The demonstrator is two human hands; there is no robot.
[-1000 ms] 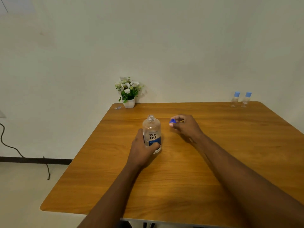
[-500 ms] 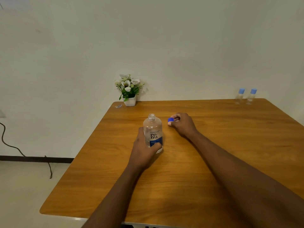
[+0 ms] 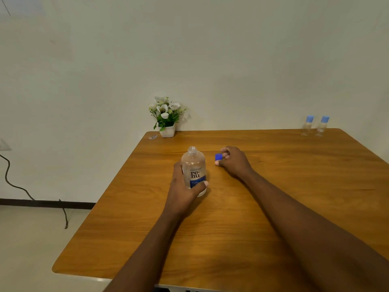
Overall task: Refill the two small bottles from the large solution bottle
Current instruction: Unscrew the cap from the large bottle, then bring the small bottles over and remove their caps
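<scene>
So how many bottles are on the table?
3. The large solution bottle stands uncapped near the middle, held by the left hand. The two small bottles stand side by side, capped, at the far right corner. None seem hidden.

- Two arms enter from the bottom edge, both bare from hand to where the frame cuts them off; no sleeve reaches into view.
- Left hand (image 3: 185,186): no ring, no glove; wrist behind it bare of watch or band.
- Right hand (image 3: 234,162): likewise bare, fingernails short and plain where they show.
- Forearms long and lean, widening toward the near edge.
- No markings or jewellery visible on either arm.
- Nothing else of the person is in view.
</scene>
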